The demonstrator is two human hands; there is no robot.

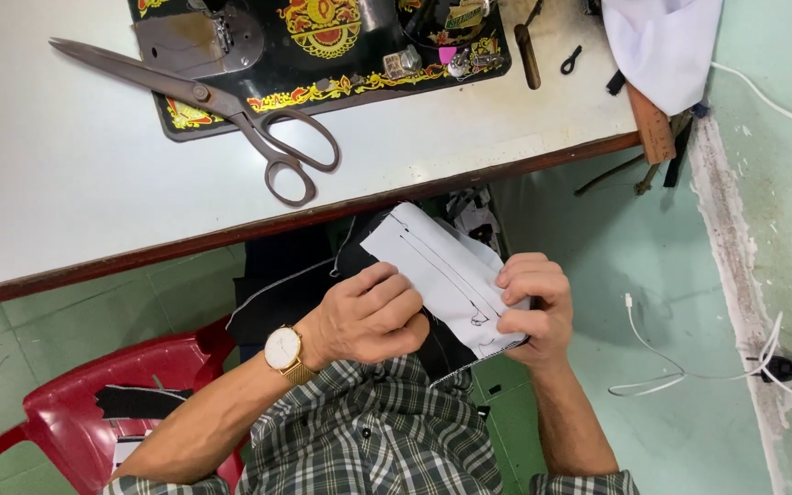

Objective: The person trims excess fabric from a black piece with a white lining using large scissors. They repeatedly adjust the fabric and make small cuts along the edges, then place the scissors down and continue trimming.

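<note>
Item: white paper pattern piece point(442, 270), marked with dark drawn lines, lying on black fabric point(295, 293) in your lap, just below the surface point(66, 183) edge, at about 6 o'clock from the sewing machine.

Left hand point(373, 316): fingers curled, knuckles up, pressing down on the near-left edge of the pattern and the fabric under it. A gold-cased wristwatch point(283, 351) sits at the wrist.

Right hand point(533, 307): fingers folded in, pinching the pattern's right end together with the fabric edge beneath; the thumb is hidden, so you cannot tell how deep the pinch goes.

Handling note, as judgement: keep the paper flat and its edge matched to the fabric edge before shifting either hand. Move one hand at a time, so the other anchors both layers. The paper's far end, at 12 o'clock from your hands, lifts free and could slide; smooth toward it.

Nearby stock:
- Large tailor's shears point(231, 110), blades closed, on the surface at 11 o'clock from your hands, handles overhanging the machine base.
- Black sewing machine point(323, 46) with red and gold ornament, at 12 o'clock.
- White cloth point(662, 46), at 1 o'clock, draped over the surface corner.
- Red plastic chair point(66, 412), at 8 o'clock.
- White cable point(671, 367) on the green floor, at 3 o'clock.
</note>
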